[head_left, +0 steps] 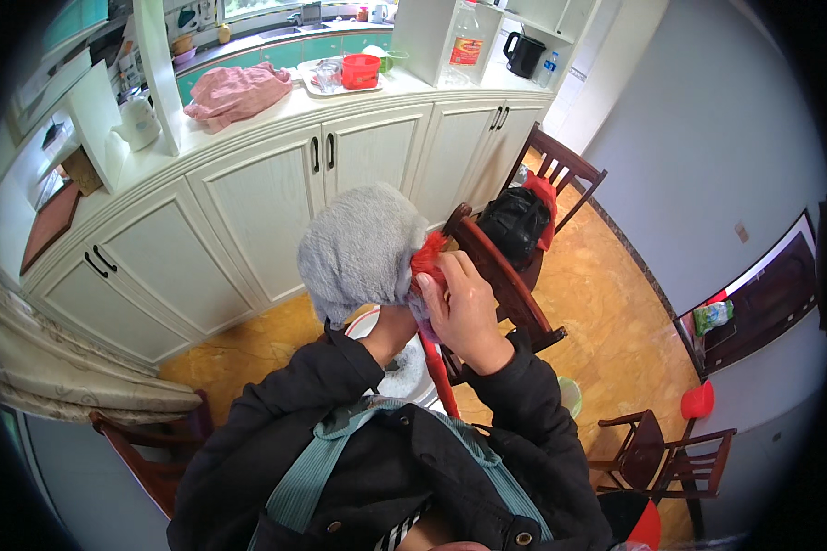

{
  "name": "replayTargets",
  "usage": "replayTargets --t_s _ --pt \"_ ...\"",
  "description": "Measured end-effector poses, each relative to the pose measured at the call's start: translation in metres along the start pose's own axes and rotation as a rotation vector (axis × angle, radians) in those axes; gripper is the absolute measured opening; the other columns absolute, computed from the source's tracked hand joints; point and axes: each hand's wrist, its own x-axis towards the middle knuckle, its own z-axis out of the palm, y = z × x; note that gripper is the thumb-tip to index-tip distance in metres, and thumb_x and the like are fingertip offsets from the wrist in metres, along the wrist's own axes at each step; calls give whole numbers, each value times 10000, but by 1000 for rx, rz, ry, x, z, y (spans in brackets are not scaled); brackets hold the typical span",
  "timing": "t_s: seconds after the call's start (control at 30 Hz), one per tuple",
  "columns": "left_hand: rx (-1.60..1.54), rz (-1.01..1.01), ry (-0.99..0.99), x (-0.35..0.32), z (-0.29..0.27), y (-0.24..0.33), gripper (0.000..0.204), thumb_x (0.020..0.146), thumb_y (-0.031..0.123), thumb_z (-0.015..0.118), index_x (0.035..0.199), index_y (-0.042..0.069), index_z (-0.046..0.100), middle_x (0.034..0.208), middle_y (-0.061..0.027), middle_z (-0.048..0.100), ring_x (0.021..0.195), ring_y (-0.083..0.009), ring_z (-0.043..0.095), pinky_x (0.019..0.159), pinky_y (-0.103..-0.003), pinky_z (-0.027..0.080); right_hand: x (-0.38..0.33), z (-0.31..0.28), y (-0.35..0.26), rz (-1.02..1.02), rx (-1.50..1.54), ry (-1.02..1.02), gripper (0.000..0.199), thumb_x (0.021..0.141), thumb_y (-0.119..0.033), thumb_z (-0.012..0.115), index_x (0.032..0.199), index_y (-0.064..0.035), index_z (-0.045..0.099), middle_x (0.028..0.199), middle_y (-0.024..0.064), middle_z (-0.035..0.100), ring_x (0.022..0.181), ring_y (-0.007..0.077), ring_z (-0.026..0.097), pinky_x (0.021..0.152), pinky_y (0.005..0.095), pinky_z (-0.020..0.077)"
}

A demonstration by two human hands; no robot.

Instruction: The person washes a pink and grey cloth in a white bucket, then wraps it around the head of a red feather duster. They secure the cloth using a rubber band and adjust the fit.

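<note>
The person stands over a small white round table [412, 375], holding a grey fluffy mop head [363, 248] up in front of their chest, just near of the white cabinets [276, 197]. The right hand [464, 308] is at the right edge of the grey pile, its fingers [441, 275] curled and pinching the red part [426, 257] that sticks out from it. The left hand [393, 321] is mostly hidden under the mop head; only the wrist shows, so I cannot tell how its fingers lie. A red strip [439, 367] hangs down from the hands.

Behind, to the right, a dark wooden chair [505, 275] stands close, and further off another chair carries a black bag [515, 220]. On the far bench [276, 106] lie a pink cloth [237, 92], a red bowl [360, 70] and a black kettle [525, 53].
</note>
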Motion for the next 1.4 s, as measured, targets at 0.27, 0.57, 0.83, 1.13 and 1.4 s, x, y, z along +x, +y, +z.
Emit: replayTargets --t_s 0.27,0.57,0.83,1.13,1.4 --pt "-116 -36 -43 -6 6 9 459 977 169 553 1394 43 409 1345 -120 503 1269 -222 469 1106 -390 306 0 -5 -22 -534 -96 213 242 677 4 745 907 -34 679 874 102 611 717 269 612 595 369 483" --pt "341 281 0 -1 13 1 468 982 78 508 1427 45 369 1408 -143 476 1324 -231 440 1115 -392 315 16 11 -2 -14 -145 56 200 862 -117 689 1020 -46 590 862 128 585 726 323 627 606 371 500" --pt "163 169 48 1 13 -17 438 941 95 580 1358 15 476 1364 -134 531 1281 -246 478 1082 -373 356 33 15 24 140 -160 -14 186 855 -141 699 973 -31 606 798 131 613 686 322 622 599 385 488" --pt "50 26 -7 3 6 -28 393 942 107 529 1320 2 508 1328 -160 549 1244 -292 493 1079 -387 341 41 -10 33 316 463 154 38 835 -22 686 847 -6 654 994 23 514 936 111 498 790 243 433" --pt "122 18 -22 2 3 -22 306 893 14 531 1197 -9 548 1140 -146 606 1068 -272 571 942 -373 424 25 -35 37 265 346 37 58 938 -51 587 898 -11 582 969 22 537 817 98 528 748 240 457"
